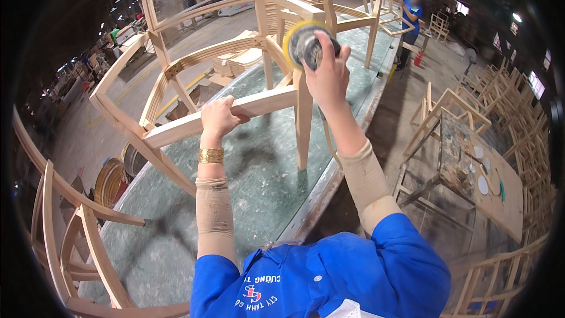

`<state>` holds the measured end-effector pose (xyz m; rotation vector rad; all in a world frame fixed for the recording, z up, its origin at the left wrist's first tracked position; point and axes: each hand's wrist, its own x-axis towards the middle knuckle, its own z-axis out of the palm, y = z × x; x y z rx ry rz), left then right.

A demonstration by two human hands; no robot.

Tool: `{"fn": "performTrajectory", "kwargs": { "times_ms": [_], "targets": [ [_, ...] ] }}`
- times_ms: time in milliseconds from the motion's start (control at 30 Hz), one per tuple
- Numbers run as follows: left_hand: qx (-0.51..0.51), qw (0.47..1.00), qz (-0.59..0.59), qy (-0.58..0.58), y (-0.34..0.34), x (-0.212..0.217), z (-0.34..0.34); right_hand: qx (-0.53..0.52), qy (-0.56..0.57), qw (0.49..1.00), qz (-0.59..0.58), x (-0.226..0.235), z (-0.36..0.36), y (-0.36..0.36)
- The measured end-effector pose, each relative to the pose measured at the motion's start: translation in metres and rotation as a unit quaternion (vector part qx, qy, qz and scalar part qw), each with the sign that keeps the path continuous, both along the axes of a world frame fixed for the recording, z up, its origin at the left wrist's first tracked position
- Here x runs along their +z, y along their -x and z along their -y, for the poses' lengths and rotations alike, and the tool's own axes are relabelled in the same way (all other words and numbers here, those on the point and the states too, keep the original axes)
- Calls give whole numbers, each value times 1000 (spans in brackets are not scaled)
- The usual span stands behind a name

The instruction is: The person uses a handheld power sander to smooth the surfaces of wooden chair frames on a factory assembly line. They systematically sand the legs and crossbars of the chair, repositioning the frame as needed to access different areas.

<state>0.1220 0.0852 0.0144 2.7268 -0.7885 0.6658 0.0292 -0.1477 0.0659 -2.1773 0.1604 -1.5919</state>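
A bare wooden chair frame (pixel 268 101) stands on a green-topped workbench (pixel 247 200). My left hand (pixel 218 119) is closed over its near rail, thumb lying along the wood. In my right hand (pixel 329 76) is a round orbital sander (pixel 307 44) with a yellow pad edge, its pad turned toward the frame's right side near the top of the right leg (pixel 303 129). Whether the pad touches the wood there cannot be made out. A hose or cord (pixel 327 135) hangs down beside my right forearm.
Another wooden frame (pixel 97 247) lies at the bench's left end. More frames (pixel 353 20) stand along its far end, near a person in blue (pixel 412 15). To the right are a worn side table (pixel 465 171) and stacked frames (pixel 518 118). Round containers (pixel 110 181) sit at left.
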Motion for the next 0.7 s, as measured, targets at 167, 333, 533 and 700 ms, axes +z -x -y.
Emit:
{"fn": "performTrajectory", "kwargs": {
  "times_ms": [167,333,533,700],
  "targets": [
    [-4,1000,6,0,7,1,12,-4,7,1000,11,-17,4,-4],
    [12,1000,6,-14,11,4,16,13,-17,997,76,-19,29,3],
    [13,1000,-1,-9,8,2,17,-13,-16,999,42,9,36,-3],
    [19,1000,-2,-10,6,2,28,-1,-44,999,-27,0,36,0]
  ]
}}
